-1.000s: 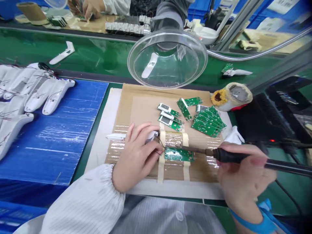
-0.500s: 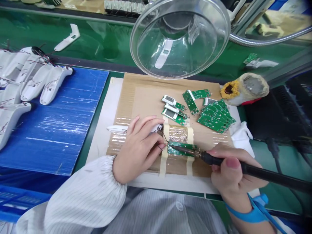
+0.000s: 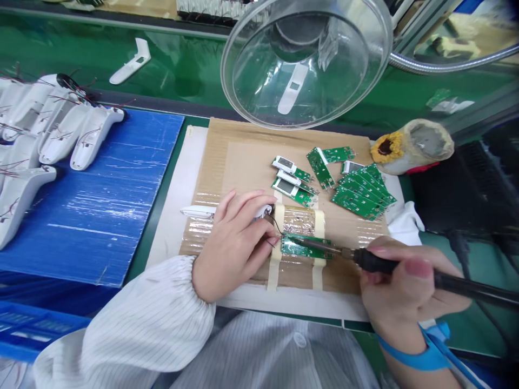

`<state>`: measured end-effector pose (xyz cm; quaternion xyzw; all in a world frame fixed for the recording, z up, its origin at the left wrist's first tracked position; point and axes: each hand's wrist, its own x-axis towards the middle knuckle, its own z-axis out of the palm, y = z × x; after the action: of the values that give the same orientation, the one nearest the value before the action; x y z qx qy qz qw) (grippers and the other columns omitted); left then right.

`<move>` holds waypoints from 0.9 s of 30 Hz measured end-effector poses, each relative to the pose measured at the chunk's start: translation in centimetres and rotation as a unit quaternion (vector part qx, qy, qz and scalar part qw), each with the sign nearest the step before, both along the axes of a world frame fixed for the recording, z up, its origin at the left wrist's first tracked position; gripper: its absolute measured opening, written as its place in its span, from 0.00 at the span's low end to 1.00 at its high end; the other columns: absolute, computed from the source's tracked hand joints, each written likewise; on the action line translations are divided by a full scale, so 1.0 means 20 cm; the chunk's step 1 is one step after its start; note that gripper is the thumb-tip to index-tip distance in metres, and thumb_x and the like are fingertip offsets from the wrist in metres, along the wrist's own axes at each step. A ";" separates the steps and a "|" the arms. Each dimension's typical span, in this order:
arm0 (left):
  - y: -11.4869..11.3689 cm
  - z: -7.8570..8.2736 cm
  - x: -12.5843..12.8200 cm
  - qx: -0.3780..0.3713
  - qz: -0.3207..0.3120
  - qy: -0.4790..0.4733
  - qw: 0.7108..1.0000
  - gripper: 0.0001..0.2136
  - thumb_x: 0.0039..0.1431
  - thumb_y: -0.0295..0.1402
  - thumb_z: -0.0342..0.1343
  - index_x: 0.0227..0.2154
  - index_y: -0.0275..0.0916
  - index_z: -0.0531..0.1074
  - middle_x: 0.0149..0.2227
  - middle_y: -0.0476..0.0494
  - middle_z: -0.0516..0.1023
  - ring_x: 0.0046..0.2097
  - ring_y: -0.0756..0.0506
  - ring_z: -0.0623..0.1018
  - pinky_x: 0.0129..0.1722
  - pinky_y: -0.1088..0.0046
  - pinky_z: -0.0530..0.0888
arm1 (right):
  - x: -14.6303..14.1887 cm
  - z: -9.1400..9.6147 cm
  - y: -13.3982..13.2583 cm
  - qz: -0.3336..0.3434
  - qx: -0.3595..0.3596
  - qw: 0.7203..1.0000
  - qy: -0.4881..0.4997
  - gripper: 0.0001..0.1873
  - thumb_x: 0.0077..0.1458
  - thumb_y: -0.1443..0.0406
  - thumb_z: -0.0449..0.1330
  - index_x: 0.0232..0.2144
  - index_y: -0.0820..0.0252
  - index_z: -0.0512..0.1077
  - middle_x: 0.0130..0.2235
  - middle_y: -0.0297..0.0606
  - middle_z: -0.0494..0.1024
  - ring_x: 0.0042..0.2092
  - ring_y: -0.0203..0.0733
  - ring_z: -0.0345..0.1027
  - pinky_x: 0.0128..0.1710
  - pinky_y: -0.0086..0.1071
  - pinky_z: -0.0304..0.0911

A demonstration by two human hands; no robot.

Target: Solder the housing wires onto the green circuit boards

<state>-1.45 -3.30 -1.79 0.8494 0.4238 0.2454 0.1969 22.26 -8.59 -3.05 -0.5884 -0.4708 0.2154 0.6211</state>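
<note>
My right hand (image 3: 405, 281) is wrapped round the black handle of a soldering iron (image 3: 375, 261). The iron's tip points left, over the top side of a green circuit board (image 3: 308, 248) that lies on the taped cardboard. My left hand (image 3: 237, 246) pinches a thin dark wire (image 3: 277, 220) at the board's left end. Under that hand lies a white plastic housing (image 3: 198, 211), mostly covered by my fingers. Whether the tip touches the board or hovers just above it, I cannot tell.
Several loose green boards (image 3: 363, 192) and boards with small screens (image 3: 290, 186) lie behind on the cardboard (image 3: 243, 162). A clear round shield (image 3: 259, 102) hangs above. An iron holder with yellow sponge (image 3: 387, 147) stands right. White housings (image 3: 93, 138) with wires cover part of the blue sheet (image 3: 121, 200).
My right hand has drawn back slightly to the right with the soldering iron. My left hand keeps its pinch at the board's left end. The whole view has shifted a little.
</note>
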 end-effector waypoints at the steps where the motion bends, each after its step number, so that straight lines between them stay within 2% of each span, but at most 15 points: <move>1: 0.00 0.00 0.00 0.001 -0.001 -0.002 1.000 0.05 0.63 0.26 0.56 0.34 0.43 0.74 0.61 0.50 0.70 0.66 0.43 0.63 0.68 0.54 0.50 | -0.01 0.00 0.01 -0.035 0.043 0.998 -0.015 0.13 0.59 0.54 0.61 0.26 0.52 0.78 0.22 0.32 0.71 0.20 0.35 0.60 0.20 0.35 0.51; 3: 0.00 -0.01 0.00 0.003 0.000 -0.007 1.000 0.05 0.63 0.26 0.57 0.34 0.43 0.74 0.61 0.50 0.71 0.66 0.43 0.63 0.68 0.54 0.50 | -0.03 0.01 0.04 -0.049 0.091 0.994 -0.038 0.16 0.59 0.52 0.60 0.26 0.54 0.78 0.19 0.32 0.69 0.20 0.36 0.61 0.19 0.35 0.50; 6: 0.00 -0.01 -0.01 0.011 0.005 -0.023 1.000 0.06 0.65 0.27 0.56 0.35 0.44 0.75 0.59 0.50 0.72 0.66 0.44 0.64 0.68 0.54 0.50 | -0.05 -0.01 0.08 -0.007 0.123 0.991 -0.057 0.17 0.60 0.50 0.59 0.29 0.52 0.79 0.20 0.33 0.71 0.23 0.40 0.66 0.23 0.37 0.55; 8: 0.00 -0.01 -0.01 0.018 0.001 -0.033 0.999 0.06 0.67 0.28 0.55 0.35 0.45 0.75 0.59 0.51 0.72 0.65 0.45 0.64 0.68 0.54 0.49 | -0.05 -0.02 0.10 -0.017 0.154 0.985 -0.077 0.14 0.60 0.54 0.60 0.29 0.51 0.79 0.21 0.32 0.73 0.24 0.39 0.66 0.26 0.37 0.59; 10: -0.01 -0.01 -0.01 0.023 -0.009 -0.034 0.999 0.07 0.67 0.29 0.55 0.35 0.46 0.76 0.59 0.51 0.72 0.66 0.44 0.63 0.68 0.52 0.48 | -0.04 -0.03 0.09 -0.029 0.166 0.981 -0.092 0.11 0.60 0.58 0.60 0.29 0.51 0.79 0.21 0.30 0.73 0.22 0.37 0.65 0.25 0.36 0.58; 15: -0.04 -0.01 -0.02 0.021 -0.022 -0.008 1.000 0.08 0.67 0.27 0.54 0.35 0.45 0.77 0.61 0.48 0.70 0.67 0.41 0.61 0.68 0.47 0.47 | -0.03 -0.03 0.05 0.053 0.106 0.989 -0.091 0.10 0.60 0.62 0.59 0.29 0.48 0.79 0.22 0.33 0.75 0.21 0.40 0.63 0.22 0.39 0.54; 20: -0.05 0.00 -0.01 0.018 -0.009 -0.008 1.000 0.08 0.66 0.27 0.53 0.34 0.44 0.76 0.61 0.47 0.70 0.67 0.41 0.61 0.68 0.47 0.49 | -0.03 -0.03 0.01 0.088 0.082 0.987 -0.106 0.09 0.60 0.64 0.59 0.33 0.44 0.79 0.24 0.34 0.77 0.23 0.42 0.64 0.22 0.40 0.54; 24: -0.05 -0.01 0.00 0.027 0.000 -0.014 1.000 0.07 0.65 0.26 0.54 0.34 0.42 0.75 0.61 0.46 0.70 0.67 0.41 0.62 0.68 0.47 0.49 | -0.03 -0.04 0.03 0.108 0.089 0.982 -0.129 0.09 0.60 0.63 0.58 0.35 0.43 0.79 0.23 0.33 0.77 0.23 0.44 0.65 0.22 0.41 0.55; 27: -0.06 -0.02 0.01 0.032 0.006 -0.015 0.999 0.06 0.63 0.25 0.54 0.33 0.42 0.74 0.61 0.46 0.70 0.67 0.41 0.63 0.68 0.49 0.49 | -0.02 -0.04 0.05 0.110 0.140 0.973 -0.146 0.08 0.59 0.63 0.58 0.33 0.46 0.78 0.21 0.33 0.75 0.21 0.44 0.63 0.19 0.41 0.53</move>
<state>-1.26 -4.47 -2.19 0.8489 0.4180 0.2725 0.1744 21.92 -7.54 -3.86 -0.4652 -0.6434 0.1261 0.5947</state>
